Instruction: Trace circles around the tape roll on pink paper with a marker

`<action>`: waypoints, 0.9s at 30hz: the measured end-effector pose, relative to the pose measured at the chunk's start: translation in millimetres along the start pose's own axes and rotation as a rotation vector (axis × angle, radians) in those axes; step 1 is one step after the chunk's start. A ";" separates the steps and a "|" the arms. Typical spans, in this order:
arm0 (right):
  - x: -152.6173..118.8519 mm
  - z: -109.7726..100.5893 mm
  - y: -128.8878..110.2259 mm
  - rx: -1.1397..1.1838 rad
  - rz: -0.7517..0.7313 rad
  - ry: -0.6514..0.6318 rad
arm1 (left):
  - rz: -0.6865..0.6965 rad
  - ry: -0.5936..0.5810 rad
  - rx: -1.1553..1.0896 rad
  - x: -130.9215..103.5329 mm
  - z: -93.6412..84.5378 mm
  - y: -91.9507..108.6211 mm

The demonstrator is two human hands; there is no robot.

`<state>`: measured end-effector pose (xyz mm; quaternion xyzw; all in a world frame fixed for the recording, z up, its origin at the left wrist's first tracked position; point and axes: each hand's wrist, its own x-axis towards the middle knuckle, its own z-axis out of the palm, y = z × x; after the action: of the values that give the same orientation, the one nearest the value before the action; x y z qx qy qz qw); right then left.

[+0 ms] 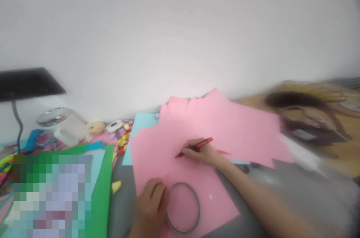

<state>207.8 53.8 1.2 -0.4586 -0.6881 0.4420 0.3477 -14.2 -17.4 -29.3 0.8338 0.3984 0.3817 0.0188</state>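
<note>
My right hand is closed around a red pen with a dark tip. The tip points down and left, at or just above a pink sheet of paper. Lower down, my left hand has its fingers curled at the left edge of a thin grey ring, which lies on the same sheet, pink paper showing through its middle. The fingertips are partly hidden, but they seem to grip the rim. A small white spot shows on the sheet right of the ring.
More pink sheets lie fanned behind, over light blue paper. Left are a green sheet, a white mug, a small yellow piece and a dark lamp-like panel. Blurred dark items lie right. A wall stands behind.
</note>
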 end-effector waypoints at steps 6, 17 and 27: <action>2.3 2.5 6.8 0.044 -0.002 0.032 | 0.275 -0.068 0.150 -2.2 -7.9 14.3; -73.9 16.5 -23.2 -0.297 -0.308 -0.050 | 0.416 -0.162 0.360 -41.3 -32.5 16.9; -102.5 20.9 -17.2 -0.529 -0.196 -0.139 | 0.162 -0.006 0.162 -62.4 -33.2 0.1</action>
<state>218.4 -51.7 1.9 -0.4333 -0.8427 0.2418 0.2089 -60.1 -68.9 -44.6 0.8630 0.3594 0.3462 -0.0785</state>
